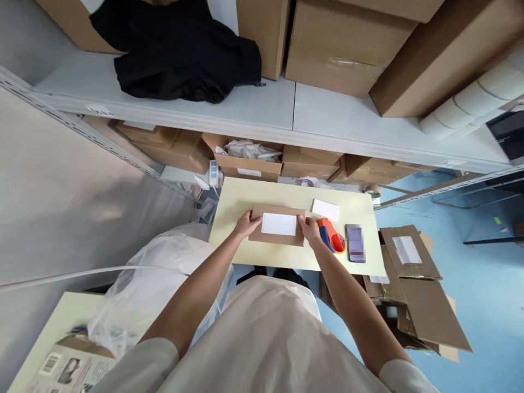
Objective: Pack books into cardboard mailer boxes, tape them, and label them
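Note:
A flat brown cardboard box [256, 233] with a white label [279, 224] on its top face is over the pale yellow table [241, 191]. My left hand [247, 224] grips its left edge, thumb on top. At the opposite edge my right hand [310, 228] holds it the same way. The fingers beneath the box are hidden. Just right of my right hand lies a red and blue tape dispenser [331, 234]. Beyond it are a phone [355, 243] with a blurred screen and a small white stack of labels or paper [326, 209].
A grey shelf [245, 112] crosses in front, bearing large cartons [335, 49] and a black garment [184, 52]. Under it stand an open carton [248, 164] and a power strip [213, 173]. Opened cartons [413, 284] sit right; a translucent plastic bag [164, 262] lies left.

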A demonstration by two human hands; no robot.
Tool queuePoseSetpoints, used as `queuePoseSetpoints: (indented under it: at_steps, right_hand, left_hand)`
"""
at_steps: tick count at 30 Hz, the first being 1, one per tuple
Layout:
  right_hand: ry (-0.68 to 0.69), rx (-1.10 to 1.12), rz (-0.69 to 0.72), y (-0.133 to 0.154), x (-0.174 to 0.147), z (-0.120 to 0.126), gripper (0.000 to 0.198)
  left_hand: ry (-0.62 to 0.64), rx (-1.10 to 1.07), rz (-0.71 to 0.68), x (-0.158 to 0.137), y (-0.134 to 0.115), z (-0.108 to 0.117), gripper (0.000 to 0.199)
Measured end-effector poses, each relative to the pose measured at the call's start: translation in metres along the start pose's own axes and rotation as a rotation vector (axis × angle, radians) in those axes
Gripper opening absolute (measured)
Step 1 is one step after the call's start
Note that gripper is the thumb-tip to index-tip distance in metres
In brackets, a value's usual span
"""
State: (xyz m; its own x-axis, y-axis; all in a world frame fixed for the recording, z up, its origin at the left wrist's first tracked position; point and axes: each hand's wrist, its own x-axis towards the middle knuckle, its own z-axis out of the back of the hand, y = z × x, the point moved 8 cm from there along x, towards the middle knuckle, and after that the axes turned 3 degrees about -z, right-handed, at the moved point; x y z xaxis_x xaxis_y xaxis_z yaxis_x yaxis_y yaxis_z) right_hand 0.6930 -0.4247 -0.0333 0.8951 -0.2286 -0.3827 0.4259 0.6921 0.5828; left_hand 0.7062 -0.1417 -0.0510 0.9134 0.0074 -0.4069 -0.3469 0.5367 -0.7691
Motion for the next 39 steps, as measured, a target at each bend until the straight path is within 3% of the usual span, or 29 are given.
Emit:
queuePoseSetpoints:
  at_steps: [4,7,9,11,15,19,22,25,30,33,36,39]
  right_hand:
    - [0.053,0.172,-0.080,0.000,0.005,-0.017,0.054]
    - [0.075,0.249,-0.075,-0.002,0.002,-0.022,0.055]
    - [0.007,0.248,-0.043,-0.012,-0.005,-0.014,0.058]
    - [-0.135,0.170,0.026,-0.028,-0.018,0.007,0.059]
    - [-0.342,-0.108,0.050,-0.078,-0.045,0.046,0.050]
    - [-0.167,-0.332,-0.064,-0.114,-0.040,0.041,0.048]
    - [-0.032,-0.379,-0.104,-0.121,-0.028,0.031,0.038]
    - [-0.005,-0.248,-0.086,-0.126,-0.025,0.040,0.025]
    - [0.071,0.479,-0.067,-0.161,-0.040,0.070,0.026]
    - [0.179,0.836,-0.071,-0.177,-0.041,0.069,0.028]
    - [0.240,0.967,-0.091,-0.181,-0.036,0.056,0.031]
    - [0.266,1.071,-0.119,-0.175,-0.030,0.042,0.037]
  left_hand:
    - [0.016,0.177,-0.008,0.009,-0.003,-0.001,0.040]
    - [-0.063,0.281,0.025,0.007,-0.007,0.003,0.055]
    - [-0.188,0.397,-0.028,0.002,-0.024,0.008,0.067]
    - [-0.259,0.506,-0.182,-0.002,-0.054,0.003,0.073]
    - [-0.066,0.691,-0.550,-0.002,-0.120,-0.050,0.080]
    - [0.228,0.864,-0.747,0.000,-0.153,-0.111,0.078]
    - [0.332,0.915,-0.692,0.003,-0.154,-0.130,0.070]
    - [0.372,0.899,-0.597,0.003,-0.154,-0.133,0.066]
    - [0.338,0.630,-0.405,0.019,-0.179,-0.147,0.054]
    - [0.577,0.339,-0.253,0.028,-0.191,-0.188,0.052]
    - [0.815,0.224,-0.133,0.028,-0.195,-0.227,0.045]
    - [0.835,0.272,-0.129,0.034,-0.196,-0.240,0.035]
